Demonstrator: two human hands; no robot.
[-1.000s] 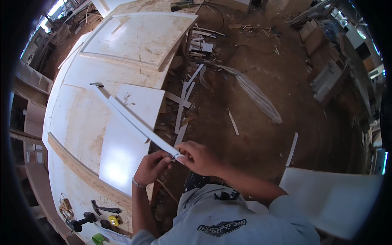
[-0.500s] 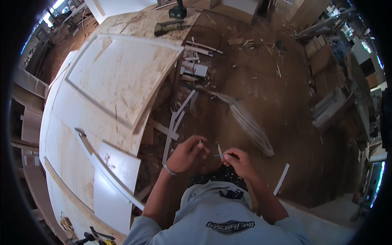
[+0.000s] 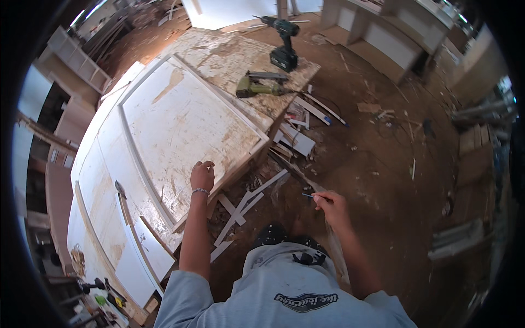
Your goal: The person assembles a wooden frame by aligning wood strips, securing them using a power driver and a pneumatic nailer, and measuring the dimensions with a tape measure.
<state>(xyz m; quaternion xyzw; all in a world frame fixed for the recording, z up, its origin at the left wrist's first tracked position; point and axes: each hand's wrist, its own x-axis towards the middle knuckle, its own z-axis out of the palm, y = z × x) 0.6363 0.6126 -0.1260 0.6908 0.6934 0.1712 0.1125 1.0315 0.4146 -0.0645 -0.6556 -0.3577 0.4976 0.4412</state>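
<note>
My right hand [image 3: 332,209] is closed in front of me over the floor. It pinches a thin bluish stick [image 3: 308,195], whose tip points left; its exact kind is too small to tell. My left hand [image 3: 202,176], with a bracelet at the wrist, is held over the near edge of the workbench. Its fingers are curled together, and whatever they hold is too small to make out. Beneath and beyond that hand lies a large white panel [image 3: 186,117] with raised strips [image 3: 134,142] along its edges.
A cordless drill [image 3: 284,46] stands at the bench's far corner, beside an olive-green nail gun [image 3: 257,86]. A long strip with a dark-tipped tool [image 3: 120,188] lies at left. White offcuts [image 3: 295,139] litter the brown floor right of the bench. Cabinet carcasses [image 3: 377,33] stand at the back.
My hands have moved apart. The left went forward and left over the bench, while the right shifted slightly right, still with the stick. The view has turned toward the bench.
</note>
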